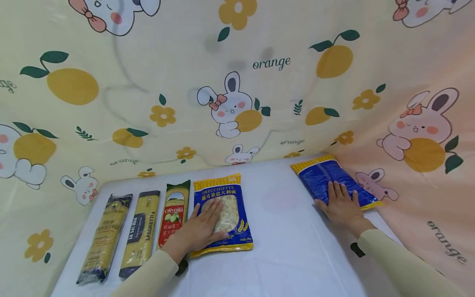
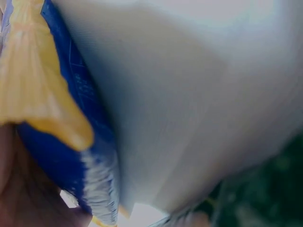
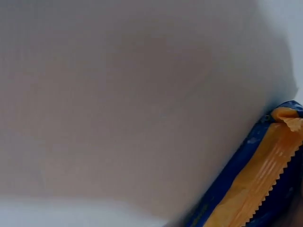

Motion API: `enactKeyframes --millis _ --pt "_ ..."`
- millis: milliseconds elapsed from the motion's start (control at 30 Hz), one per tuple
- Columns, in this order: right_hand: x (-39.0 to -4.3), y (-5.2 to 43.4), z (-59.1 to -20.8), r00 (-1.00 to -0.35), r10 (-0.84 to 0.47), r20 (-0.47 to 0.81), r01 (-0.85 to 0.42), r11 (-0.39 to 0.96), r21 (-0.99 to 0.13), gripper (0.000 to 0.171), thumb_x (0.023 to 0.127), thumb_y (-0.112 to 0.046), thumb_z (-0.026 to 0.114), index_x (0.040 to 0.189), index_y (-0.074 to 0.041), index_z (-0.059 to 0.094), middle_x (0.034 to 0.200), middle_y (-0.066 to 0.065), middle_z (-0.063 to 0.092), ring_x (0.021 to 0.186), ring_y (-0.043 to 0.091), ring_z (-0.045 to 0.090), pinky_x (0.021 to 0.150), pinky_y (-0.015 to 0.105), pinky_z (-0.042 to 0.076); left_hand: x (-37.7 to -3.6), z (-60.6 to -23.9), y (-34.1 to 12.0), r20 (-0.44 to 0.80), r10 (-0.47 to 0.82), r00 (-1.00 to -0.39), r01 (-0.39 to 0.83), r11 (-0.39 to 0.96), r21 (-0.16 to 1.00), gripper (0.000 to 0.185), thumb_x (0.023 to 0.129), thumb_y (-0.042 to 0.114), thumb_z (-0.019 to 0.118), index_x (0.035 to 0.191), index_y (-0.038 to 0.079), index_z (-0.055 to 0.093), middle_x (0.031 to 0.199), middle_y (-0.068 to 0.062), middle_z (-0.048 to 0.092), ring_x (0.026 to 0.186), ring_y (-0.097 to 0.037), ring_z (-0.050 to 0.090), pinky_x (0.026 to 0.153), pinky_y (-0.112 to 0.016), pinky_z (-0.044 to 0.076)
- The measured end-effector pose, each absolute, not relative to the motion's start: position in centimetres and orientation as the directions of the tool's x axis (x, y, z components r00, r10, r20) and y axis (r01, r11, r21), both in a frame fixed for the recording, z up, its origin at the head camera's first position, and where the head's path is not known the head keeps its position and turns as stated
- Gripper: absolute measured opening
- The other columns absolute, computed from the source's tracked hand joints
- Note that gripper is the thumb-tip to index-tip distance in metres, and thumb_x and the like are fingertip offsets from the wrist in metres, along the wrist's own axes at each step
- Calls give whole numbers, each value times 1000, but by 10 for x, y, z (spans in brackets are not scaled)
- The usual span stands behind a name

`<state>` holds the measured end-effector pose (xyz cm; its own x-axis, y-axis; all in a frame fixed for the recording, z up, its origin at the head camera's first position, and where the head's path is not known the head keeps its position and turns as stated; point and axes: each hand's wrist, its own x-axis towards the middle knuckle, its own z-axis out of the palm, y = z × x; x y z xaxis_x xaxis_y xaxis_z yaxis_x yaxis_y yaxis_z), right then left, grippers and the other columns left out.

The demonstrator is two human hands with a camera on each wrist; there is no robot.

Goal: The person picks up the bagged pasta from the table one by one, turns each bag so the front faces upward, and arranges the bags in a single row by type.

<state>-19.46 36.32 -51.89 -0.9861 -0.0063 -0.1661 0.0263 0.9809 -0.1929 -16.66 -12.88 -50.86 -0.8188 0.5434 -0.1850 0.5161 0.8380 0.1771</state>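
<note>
My left hand [image 1: 198,230] rests with fairly straight fingers on a blue and yellow bag of orecchiette pasta [image 1: 243,229], lying face up with a clear window showing pale pasta. In the left wrist view the yellow crimped end of the orecchiette bag [image 2: 33,75] shows close up. To the right, my right hand [image 1: 343,209] lies with extended fingers on a second blue and yellow bag [image 1: 315,176], which shows its printed back and lies slanted at the table's right edge. The yellow sealed edge of that second bag [image 3: 255,179] appears in the right wrist view.
Left of the orecchiette bag lie a red and green spaghetti pack [image 1: 174,210], a yellow and dark blue spaghetti pack [image 1: 141,231] and a clear-wrapped pasta pack [image 1: 105,239], side by side. All lie on a white table [image 1: 282,247]. Printed cloth [image 1: 178,74] hangs behind and beside it.
</note>
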Motion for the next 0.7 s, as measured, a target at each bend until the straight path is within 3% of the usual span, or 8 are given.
enactKeyframes --millis 333,500,700 --pt "-157 269 -513 -990 -108 -88 -93 982 -163 88 110 -54 44 164 10 16 170 35 14 157 57 10 121 76 7 -164 -506 -129 -174 544 -821 515 837 186 99 101 78 35 171 14 6 179 -4 2 165 -28 2 130 -60 5" --pt "-124 206 -504 -971 -202 -127 -175 965 -196 83 110 -51 47 165 6 21 172 30 17 157 56 12 122 76 10 -164 -507 -130 -172 544 -822 517 837 177 99 101 78 35 171 14 5 179 -3 2 165 -27 2 130 -60 6" --pt "-101 174 -493 -937 -342 -70 -333 936 -115 73 110 -55 45 163 -7 38 169 19 36 154 49 33 119 73 27 -164 -508 -131 -169 547 -820 522 835 172 99 101 79 34 171 14 5 179 -3 2 165 -27 2 130 -60 7"
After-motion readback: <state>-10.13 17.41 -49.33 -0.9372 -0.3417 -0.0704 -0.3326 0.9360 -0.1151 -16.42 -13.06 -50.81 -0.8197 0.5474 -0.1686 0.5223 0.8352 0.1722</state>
